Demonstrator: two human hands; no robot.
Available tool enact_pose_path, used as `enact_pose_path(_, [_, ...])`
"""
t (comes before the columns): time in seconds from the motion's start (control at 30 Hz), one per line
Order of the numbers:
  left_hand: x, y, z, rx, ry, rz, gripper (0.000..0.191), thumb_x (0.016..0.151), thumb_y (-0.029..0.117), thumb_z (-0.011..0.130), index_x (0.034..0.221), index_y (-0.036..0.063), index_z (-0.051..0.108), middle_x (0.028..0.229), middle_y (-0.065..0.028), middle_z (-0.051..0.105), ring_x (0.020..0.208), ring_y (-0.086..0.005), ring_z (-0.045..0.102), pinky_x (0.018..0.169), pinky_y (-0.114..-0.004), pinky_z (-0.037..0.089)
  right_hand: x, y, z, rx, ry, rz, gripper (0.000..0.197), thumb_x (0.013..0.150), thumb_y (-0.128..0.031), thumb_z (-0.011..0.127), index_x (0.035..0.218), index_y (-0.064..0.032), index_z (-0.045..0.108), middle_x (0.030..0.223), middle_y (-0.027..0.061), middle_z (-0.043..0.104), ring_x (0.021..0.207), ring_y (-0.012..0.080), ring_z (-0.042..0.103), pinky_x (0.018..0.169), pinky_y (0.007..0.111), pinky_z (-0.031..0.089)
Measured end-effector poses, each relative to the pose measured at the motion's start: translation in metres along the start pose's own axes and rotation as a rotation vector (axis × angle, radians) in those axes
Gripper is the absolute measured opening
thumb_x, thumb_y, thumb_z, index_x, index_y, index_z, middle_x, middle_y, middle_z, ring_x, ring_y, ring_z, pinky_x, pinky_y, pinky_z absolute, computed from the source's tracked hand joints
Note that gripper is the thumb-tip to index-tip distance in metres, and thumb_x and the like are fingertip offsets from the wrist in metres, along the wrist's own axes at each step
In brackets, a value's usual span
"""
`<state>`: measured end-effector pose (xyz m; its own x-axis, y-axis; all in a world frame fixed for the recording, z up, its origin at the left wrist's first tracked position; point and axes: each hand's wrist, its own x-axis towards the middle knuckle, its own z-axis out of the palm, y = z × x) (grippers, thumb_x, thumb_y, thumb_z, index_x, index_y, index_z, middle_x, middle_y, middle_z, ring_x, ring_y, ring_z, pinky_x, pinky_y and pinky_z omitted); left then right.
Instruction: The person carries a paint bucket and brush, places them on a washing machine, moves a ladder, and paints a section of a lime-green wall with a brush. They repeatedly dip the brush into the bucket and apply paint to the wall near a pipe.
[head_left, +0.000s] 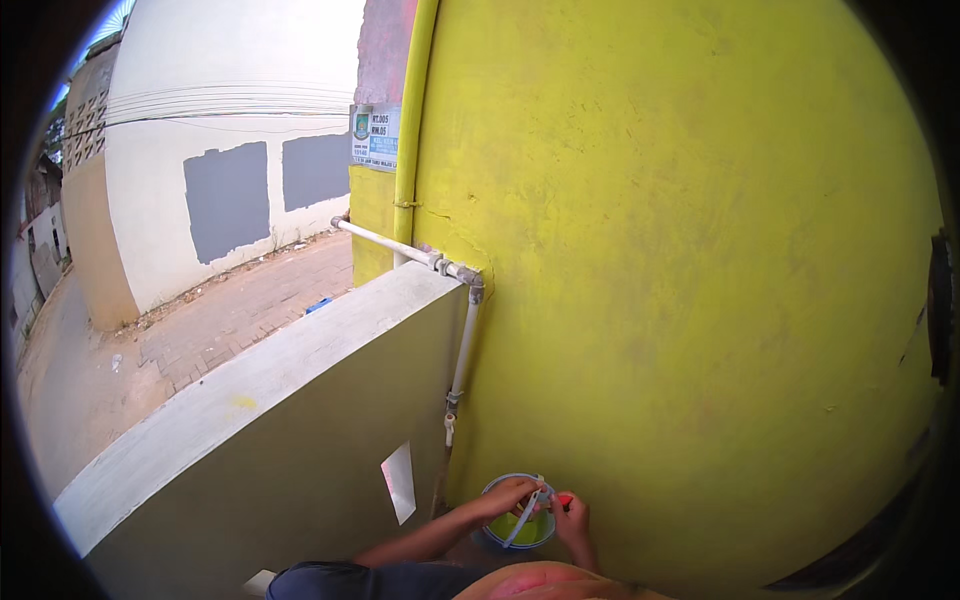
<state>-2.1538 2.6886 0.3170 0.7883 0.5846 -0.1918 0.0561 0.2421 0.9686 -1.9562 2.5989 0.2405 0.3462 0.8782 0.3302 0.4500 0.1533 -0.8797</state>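
Note:
A bluish plastic bucket (489, 541) sits low by the foot of the wall, with yellow-green paint (531, 531) inside. Its pale handle (517, 523) slants across the opening. My left hand (512, 496) reaches over the bucket from the left, fingers bent beside the upper end of the handle; whether they grip it is too small to tell. At the bucket's right rim, my right hand (574, 519) is closed around a small red tool handle (565, 500). The tool's other end is hidden among the fingers and over the bucket.
A tall yellow-green painted wall (660, 262) rises in front. On the left runs a low wall (315, 420) with a pale top and a slanted opening (399, 484). White water pipes (465, 341) with a tap (449, 424) follow the corner. Beyond lies a paved lane (225, 330).

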Motion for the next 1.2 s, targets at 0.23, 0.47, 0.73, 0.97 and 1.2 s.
enact_pose_path(0.23, [0.005, 0.0, -0.043, 0.015, -0.019, 0.009, 0.052, 0.104, 0.049, 0.044, 0.129, 0.0057, 0.06, 0.101, -0.0078, 0.07, 0.089, -0.0167, 0.067, 0.077, -0.033, 0.053, 0.01, -0.011, 0.034, 0.0, 0.049, 0.043, 0.023, 0.095, -0.022, 0.07, 0.092, 0.0003, 0.068, 0.071, 0.0064, 0.065, 0.068, 0.0125, 0.061, 0.065, 0.031, 0.049])
enact_pose_path(0.47, [-0.006, 0.003, -0.068, -0.034, 0.032, 0.021, 0.05, 0.104, 0.046, 0.044, 0.128, 0.0051, 0.061, 0.104, -0.0082, 0.069, 0.093, -0.0174, 0.067, 0.076, -0.032, 0.054, 0.023, -0.018, 0.052, 0.047, 0.174, 0.055, 0.023, 0.1, -0.02, 0.064, 0.091, 0.0011, 0.066, 0.075, 0.0062, 0.069, 0.068, 0.0123, 0.066, 0.062, 0.028, 0.052])
enact_pose_path(0.73, [-0.002, 0.003, -0.079, -0.076, 0.063, 0.022, 0.049, 0.106, 0.044, 0.043, 0.129, 0.0039, 0.059, 0.103, -0.0094, 0.069, 0.096, -0.0167, 0.067, 0.079, -0.033, 0.054, 0.02, -0.014, 0.048, 0.712, 0.35, 0.511, 0.03, 0.106, -0.037, 0.055, 0.11, -0.0068, 0.054, 0.092, 0.0114, 0.07, 0.08, 0.0207, 0.07, 0.068, 0.033, 0.056])
enact_pose_path(0.97, [0.001, 0.007, -0.08, -0.124, 0.104, 0.012, 0.05, 0.106, 0.043, 0.044, 0.131, 0.0018, 0.059, 0.101, -0.0104, 0.067, 0.099, -0.0185, 0.066, 0.082, -0.036, 0.054, 0.012, -0.01, 0.039, 0.942, 0.399, 0.548, 0.025, 0.103, -0.03, 0.06, 0.108, -0.0054, 0.058, 0.099, 0.0115, 0.068, 0.089, 0.0219, 0.068, 0.08, 0.034, 0.057])
enact_pose_path(1.2, [-0.003, 0.018, -0.091, -0.152, 0.121, 0.027, 0.047, 0.105, 0.042, 0.045, 0.127, 0.003, 0.06, 0.1, -0.0093, 0.068, 0.097, -0.0169, 0.064, 0.082, -0.035, 0.053, 0.015, -0.004, 0.029, 1.029, 0.445, 0.589, 0.024, 0.101, -0.023, 0.065, 0.11, -0.0014, 0.059, 0.097, 0.0116, 0.067, 0.09, 0.0219, 0.067, 0.081, 0.033, 0.058])
